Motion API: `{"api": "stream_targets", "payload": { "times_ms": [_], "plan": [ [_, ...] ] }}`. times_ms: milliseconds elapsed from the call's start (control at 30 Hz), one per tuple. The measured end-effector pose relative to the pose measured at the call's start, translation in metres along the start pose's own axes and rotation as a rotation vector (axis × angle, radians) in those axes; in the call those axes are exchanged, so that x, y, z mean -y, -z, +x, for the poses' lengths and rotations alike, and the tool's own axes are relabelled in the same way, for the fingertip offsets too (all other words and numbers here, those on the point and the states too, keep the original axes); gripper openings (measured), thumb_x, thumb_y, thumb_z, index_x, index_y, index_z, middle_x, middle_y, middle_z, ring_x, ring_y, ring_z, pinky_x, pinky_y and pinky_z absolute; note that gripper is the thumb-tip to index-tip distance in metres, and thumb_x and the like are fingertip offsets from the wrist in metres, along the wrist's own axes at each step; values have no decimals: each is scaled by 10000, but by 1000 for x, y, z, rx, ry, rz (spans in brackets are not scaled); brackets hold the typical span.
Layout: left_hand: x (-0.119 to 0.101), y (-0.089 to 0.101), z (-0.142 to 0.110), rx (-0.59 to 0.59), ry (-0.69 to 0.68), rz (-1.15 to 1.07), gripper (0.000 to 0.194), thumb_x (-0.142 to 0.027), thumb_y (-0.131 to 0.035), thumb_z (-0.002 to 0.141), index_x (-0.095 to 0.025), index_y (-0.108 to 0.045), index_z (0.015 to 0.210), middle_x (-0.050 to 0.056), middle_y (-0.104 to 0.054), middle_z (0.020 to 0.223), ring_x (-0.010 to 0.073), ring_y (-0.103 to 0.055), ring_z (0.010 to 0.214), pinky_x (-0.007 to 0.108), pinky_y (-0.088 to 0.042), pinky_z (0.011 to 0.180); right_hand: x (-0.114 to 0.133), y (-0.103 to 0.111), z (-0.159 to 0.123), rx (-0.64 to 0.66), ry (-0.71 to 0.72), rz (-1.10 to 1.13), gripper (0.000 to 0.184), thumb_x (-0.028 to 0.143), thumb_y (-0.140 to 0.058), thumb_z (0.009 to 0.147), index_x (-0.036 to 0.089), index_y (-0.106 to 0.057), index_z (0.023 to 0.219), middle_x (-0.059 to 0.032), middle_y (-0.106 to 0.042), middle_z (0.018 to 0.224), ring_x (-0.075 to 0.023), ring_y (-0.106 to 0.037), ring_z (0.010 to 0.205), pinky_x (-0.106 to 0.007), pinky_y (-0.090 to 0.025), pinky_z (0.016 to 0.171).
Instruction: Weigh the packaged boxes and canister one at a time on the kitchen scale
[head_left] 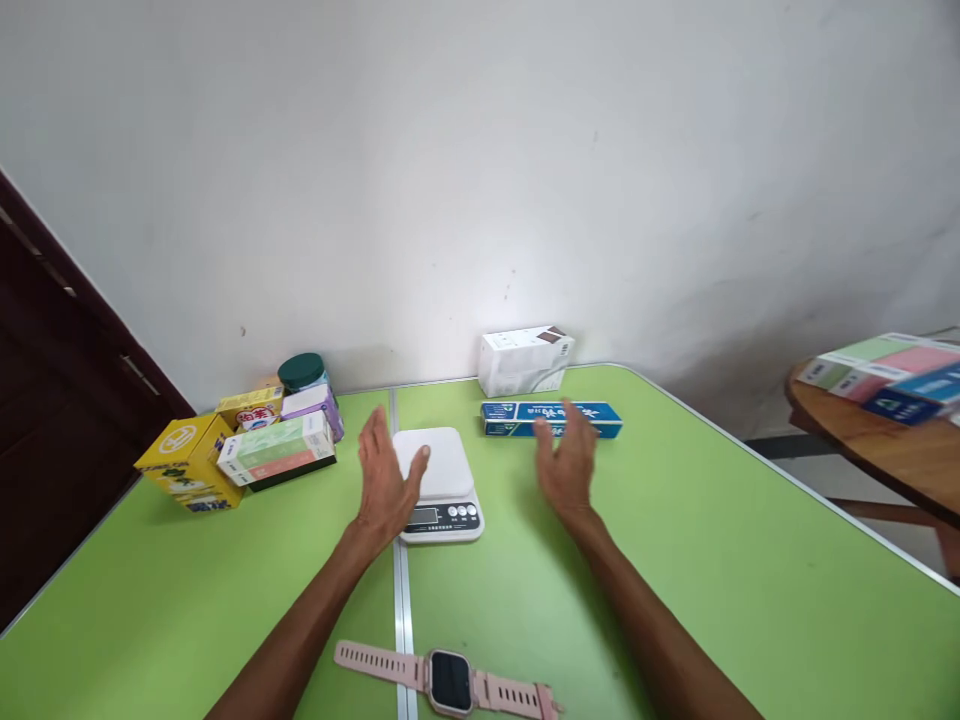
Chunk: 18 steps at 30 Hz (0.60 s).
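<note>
Your left hand [386, 485], fingers together and thumb apart, is beside the white scale [433, 465], while your right hand [568, 465], thumb apart and empty, is near the blue box [502, 420] on the green table [510, 600].

From here I see a bright green rectangular bench [697, 560] crossed by a silvery metal strip [400, 600]. The flat plastic kitchen scale [439, 465] is white with a black panel, and the rubber-strapped smartwatch [451, 682] is pale pink around a black screen. I read the long cardboard carton [510, 418] as blue with white lettering.
</note>
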<state>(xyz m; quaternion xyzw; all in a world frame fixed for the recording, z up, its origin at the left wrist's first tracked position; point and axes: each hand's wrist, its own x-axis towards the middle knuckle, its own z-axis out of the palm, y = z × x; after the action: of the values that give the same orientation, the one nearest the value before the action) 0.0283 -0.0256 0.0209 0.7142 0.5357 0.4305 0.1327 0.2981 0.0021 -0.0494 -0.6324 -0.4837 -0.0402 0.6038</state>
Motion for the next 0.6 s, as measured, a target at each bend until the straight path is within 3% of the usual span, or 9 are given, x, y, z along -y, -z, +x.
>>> {"api": "stream_targets", "payload": {
  "times_ms": [100, 167, 267, 367, 467, 600],
  "plan": [
    [-41, -39, 13, 213, 71, -151, 920, -628, -490, 1000, -144, -119, 1689, 218, -198, 1756, 351, -160, 1649, 547, -210, 1324, -57, 27, 22, -145, -249, -113, 936, 740, -315, 978, 3, -426, 1545, -330, -465, 1563, -453, -380, 1499, -693, -207, 1240],
    [-64, -67, 26, 342, 167, -201, 975, -668, -470, 992, -143, -54, 1701, 193, -106, 1787, 335, -74, 1667, 504, -187, 1334, -76, 36, 32, -134, -385, -124, 1010, 750, -280, 960, -58, -374, 1559, -360, -412, 1592, -468, -335, 1528, -665, -190, 1253],
    [-87, -111, 49, 436, 385, -165, 1025, -624, -507, 980, -58, -32, 1690, 222, -76, 1783, 335, -46, 1668, 461, -152, 1339, -84, 37, 42, -40, -452, -91, 1067, 771, -239, 933, -78, -353, 1570, -349, -388, 1620, -452, -322, 1545, -597, -210, 1269],
    [-96, -146, 63, 439, 516, -117, 1009, -564, -548, 965, -6, -91, 1670, 280, -174, 1751, 368, -168, 1648, 469, -202, 1324, -84, 34, 45, 0, -449, -61, 1067, 793, -239, 909, -48, -439, 1536, -327, -466, 1581, -438, -400, 1504, -567, -253, 1257],
    [-95, -162, 67, 443, 529, -114, 933, -574, -527, 974, -49, -178, 1662, 272, -273, 1724, 360, -292, 1613, 440, -285, 1294, -85, 33, 44, 1, -449, -35, 1019, 799, -275, 897, 5, -534, 1482, -297, -544, 1532, -416, -474, 1451, -548, -298, 1235],
    [-90, -164, 61, 429, 495, -143, 897, -655, -478, 979, -51, -295, 1616, 277, -341, 1691, 369, -361, 1576, 437, -344, 1262, -80, 43, 41, -33, -460, 6, 908, 763, -282, 911, 73, -642, 1379, -264, -640, 1435, -387, -576, 1333, -531, -376, 1169]
  ]
}}
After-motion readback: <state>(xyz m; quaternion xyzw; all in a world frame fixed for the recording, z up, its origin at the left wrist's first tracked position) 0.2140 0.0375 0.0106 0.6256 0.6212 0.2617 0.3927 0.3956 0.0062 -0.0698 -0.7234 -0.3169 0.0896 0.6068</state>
